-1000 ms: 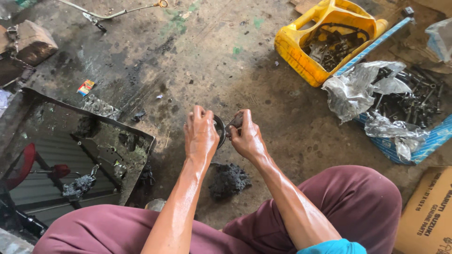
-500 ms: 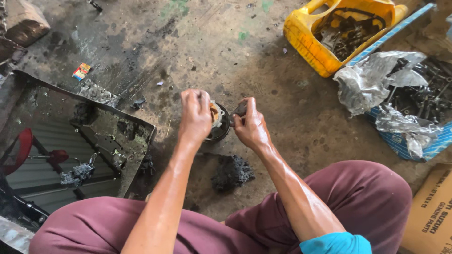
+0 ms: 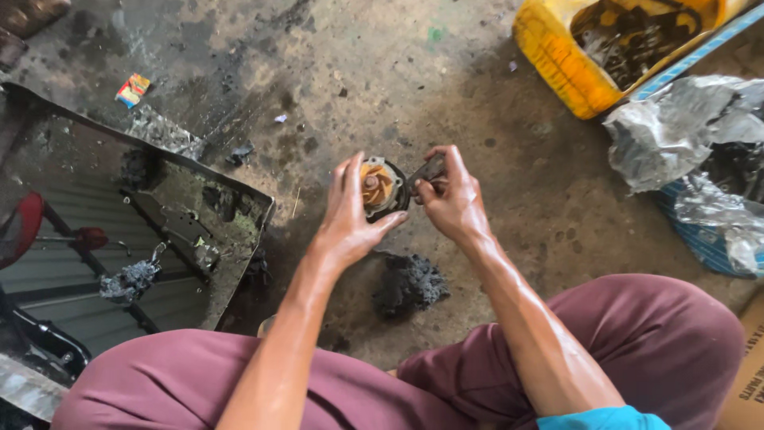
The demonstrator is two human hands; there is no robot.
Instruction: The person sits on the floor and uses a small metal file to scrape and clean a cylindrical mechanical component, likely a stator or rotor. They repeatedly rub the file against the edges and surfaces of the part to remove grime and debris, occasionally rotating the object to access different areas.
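the left hand [image 3: 350, 215] cups a round metal part [image 3: 383, 188] with an orange, rusty centre, its grip closed around the part's near edge, thumb below and fingers along the left side. the part is held in the air above the stained concrete floor [image 3: 446, 95], between the two hands. the right hand [image 3: 454, 199] pinches a small dark tool [image 3: 427, 171], its grip tight on it, with the tool's tip touching the part's right rim. a clump of black grime [image 3: 410, 284] lies on the floor just below the hands. a dark tray of oily liquid [image 3: 119, 231] sits to the left, a cut yellow jug [image 3: 589, 56] of metal bits at the upper right.
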